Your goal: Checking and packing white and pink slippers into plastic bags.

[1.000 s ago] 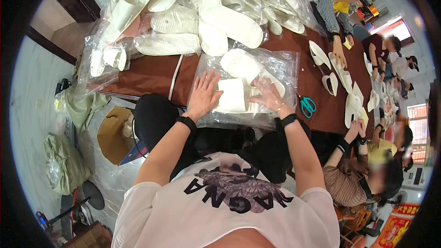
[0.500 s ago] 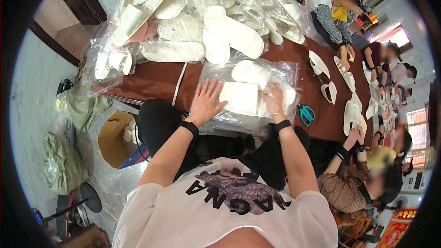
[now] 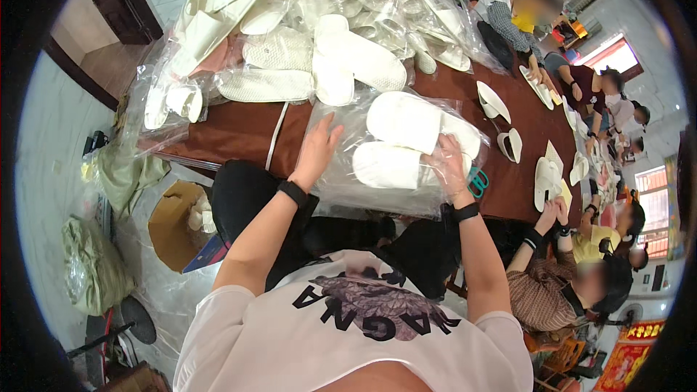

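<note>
Two white slippers lie in front of me over a clear plastic bag [image 3: 337, 192] at the table's front edge. The upper slipper [image 3: 403, 117] slants down to the right. Below it, the lower slipper [image 3: 388, 165] has its right end partly hidden by my right hand [image 3: 451, 167]. That hand is closed on the lower slipper's right end, thumb and fingers around it. My left hand [image 3: 317, 149] is open at the bag's left side, fingers apart, with nothing in it. A white slipper end [image 3: 472, 139] shows just beyond my right hand.
Bagged white slippers [image 3: 356, 51] are heaped at the back of the brown-covered table [image 3: 239, 127]. Teal scissors [image 3: 477, 182] lie right of my right hand. Loose slippers [image 3: 494, 101] are farther right, where several people work. A cardboard box [image 3: 174, 225] stands on the floor at left.
The slippers have been shifted and turned over the bag, so two now show large and side by side. My left hand has come off the bag's middle, up and slightly left. My right hand has moved right.
</note>
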Tool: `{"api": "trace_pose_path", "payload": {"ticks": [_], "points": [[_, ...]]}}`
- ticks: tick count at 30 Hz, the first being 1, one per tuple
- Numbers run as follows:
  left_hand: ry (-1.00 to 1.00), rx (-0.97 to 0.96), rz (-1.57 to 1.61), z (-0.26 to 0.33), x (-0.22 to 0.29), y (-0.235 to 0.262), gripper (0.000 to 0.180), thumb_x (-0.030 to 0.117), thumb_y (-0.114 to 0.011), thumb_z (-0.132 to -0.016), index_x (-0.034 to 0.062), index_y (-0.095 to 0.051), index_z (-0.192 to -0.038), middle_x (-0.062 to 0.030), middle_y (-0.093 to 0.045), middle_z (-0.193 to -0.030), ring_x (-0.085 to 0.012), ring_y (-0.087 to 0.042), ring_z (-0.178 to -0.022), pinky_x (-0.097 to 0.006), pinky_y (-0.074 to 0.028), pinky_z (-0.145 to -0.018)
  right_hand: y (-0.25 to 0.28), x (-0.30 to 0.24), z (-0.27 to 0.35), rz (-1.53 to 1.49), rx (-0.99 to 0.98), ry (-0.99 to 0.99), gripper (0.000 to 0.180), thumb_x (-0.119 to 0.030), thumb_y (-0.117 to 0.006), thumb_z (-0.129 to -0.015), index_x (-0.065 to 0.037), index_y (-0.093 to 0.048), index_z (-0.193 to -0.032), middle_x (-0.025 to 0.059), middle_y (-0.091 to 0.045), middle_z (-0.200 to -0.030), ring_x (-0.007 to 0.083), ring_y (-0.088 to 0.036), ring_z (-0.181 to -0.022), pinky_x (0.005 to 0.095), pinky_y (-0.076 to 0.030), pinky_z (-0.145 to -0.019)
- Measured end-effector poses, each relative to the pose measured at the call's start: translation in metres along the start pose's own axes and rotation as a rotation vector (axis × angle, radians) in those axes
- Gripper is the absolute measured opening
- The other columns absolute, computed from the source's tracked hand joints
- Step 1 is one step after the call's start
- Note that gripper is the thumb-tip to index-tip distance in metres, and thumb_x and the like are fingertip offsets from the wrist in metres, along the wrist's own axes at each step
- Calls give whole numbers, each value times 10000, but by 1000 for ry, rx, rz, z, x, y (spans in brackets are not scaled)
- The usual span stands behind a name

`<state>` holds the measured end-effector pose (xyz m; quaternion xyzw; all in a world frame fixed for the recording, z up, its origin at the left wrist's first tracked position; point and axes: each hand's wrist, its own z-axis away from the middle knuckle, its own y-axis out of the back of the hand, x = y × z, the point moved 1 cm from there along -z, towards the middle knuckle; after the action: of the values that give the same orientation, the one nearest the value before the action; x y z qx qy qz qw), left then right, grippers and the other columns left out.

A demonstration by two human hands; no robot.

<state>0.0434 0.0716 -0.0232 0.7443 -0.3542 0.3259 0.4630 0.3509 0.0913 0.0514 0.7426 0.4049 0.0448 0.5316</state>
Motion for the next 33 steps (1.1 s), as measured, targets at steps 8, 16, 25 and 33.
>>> {"api": "trace_pose_path", "payload": {"ticks": [8, 16, 25, 33], "points": [[241, 269, -172, -8, -40, 21, 112, 102, -556, -914, 29, -577, -996, -170, -616, -1055, -383, -589, -928, -436, -463, -765, -63, 10, -2, -144, -71, -17, 202, -190, -694, -733, 0, -631, -763, 147, -564, -900, 335, -512, -901, 416, -414, -787], [-280, -290, -630, 25, -22, 5, 462, 334, -526, -946, 159, -471, -1370, -70, -343, -1510, -285, -228, -1433, -500, -209, -1145, -65, 34, 12, 3, -102, -65, 218, -221, -690, -738, -16, -628, -780, 132, -626, -1004, 351, -548, -906, 461, -444, -789], [-255, -241, -705, 21, -23, -2, 501, 382, -541, -925, 200, -461, -1385, -64, -354, -1507, -273, -291, -1405, -499, -237, -1127, 113, 110, 61, 739, 225, -428, 256, -259, -663, -817, -17, -585, -849, 124, -595, -971, 330, -554, -909, 467, -428, -731], [-276, -232, -699, 24, -29, -4, 513, 366, -543, -918, 186, -459, -1392, -71, -372, -1497, -289, -297, -1404, -517, -243, -1121, 56, -49, -20, -88, 334, -216, 185, -84, -623, -795, 35, -583, -930, 180, -562, -930, 349, -529, -871, 419, -439, -773]]}}
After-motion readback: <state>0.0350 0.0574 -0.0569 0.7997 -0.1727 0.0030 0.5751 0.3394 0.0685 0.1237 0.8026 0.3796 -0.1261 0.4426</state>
